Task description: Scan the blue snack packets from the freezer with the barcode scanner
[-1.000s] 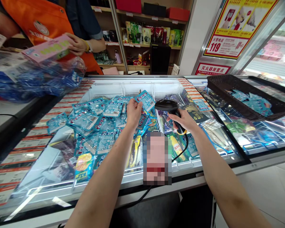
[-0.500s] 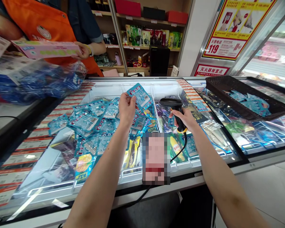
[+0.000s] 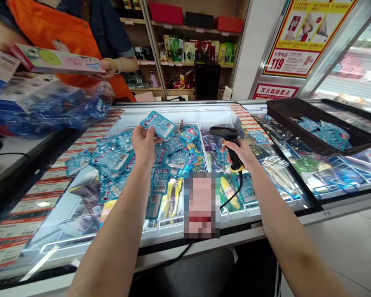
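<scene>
My left hand pinches a flat blue packet by its near edge, its barcode side facing up. Below and around that hand lies a heap of similar blue packets on the glass top of a freezer. In my right hand is a black barcode scanner, gripped by its handle, its head pointing left. A cable runs from the handle down toward the freezer's near edge. Between my forearms a phone-shaped object is blurred out by pixelation.
A dark woven basket with several blue packets stands at the right. Across the freezer, a person in an orange apron holds a pink box above plastic-wrapped packs. Shelves of goods stand behind.
My left hand has moved left with the blue packet, which now lies flatter. The scanner has barely moved. The other person's pink box has turned and shifted slightly.
</scene>
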Tool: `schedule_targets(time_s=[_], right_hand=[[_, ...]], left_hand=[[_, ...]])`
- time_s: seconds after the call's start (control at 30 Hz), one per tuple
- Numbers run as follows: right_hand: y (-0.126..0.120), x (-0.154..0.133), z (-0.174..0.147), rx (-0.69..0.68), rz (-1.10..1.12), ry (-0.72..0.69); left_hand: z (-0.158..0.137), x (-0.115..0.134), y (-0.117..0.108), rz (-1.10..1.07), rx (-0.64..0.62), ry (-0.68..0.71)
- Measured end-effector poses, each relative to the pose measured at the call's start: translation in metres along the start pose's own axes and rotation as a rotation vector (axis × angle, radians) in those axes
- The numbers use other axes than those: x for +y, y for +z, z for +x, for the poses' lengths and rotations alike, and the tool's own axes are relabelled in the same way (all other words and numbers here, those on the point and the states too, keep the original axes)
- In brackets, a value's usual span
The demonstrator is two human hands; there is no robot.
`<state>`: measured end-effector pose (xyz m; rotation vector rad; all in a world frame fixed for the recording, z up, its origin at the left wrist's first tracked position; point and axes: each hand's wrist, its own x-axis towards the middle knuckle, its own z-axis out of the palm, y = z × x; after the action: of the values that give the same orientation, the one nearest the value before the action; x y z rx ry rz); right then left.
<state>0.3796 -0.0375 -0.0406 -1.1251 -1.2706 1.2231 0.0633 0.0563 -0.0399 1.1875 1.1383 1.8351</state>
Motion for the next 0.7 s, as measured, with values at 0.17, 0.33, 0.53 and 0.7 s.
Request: schedule_targets(time_s=[0.17, 0.33, 0.53, 0.7], right_hand=[[-0.001, -0.002, -0.003, 0.019, 0.011, 0.013], [-0.001, -0.003, -0.005, 0.013, 0.015, -0.006], [-0.003, -0.001, -0.005, -0.010, -0.007, 0.015], [-0.002, -0.004, -0.007, -0.031, -0.037, 0.042]], left_hand=[[0.004, 0.011, -0.011, 0.038, 0.003, 0.046], [0.009, 0.007, -0.024, 0.095, 0.033, 0.101], [0.013, 0.002, -0.029, 0.182, 0.019, 0.078], [0.008, 0.006, -0.031, 0.749, -0.029, 0.274]])
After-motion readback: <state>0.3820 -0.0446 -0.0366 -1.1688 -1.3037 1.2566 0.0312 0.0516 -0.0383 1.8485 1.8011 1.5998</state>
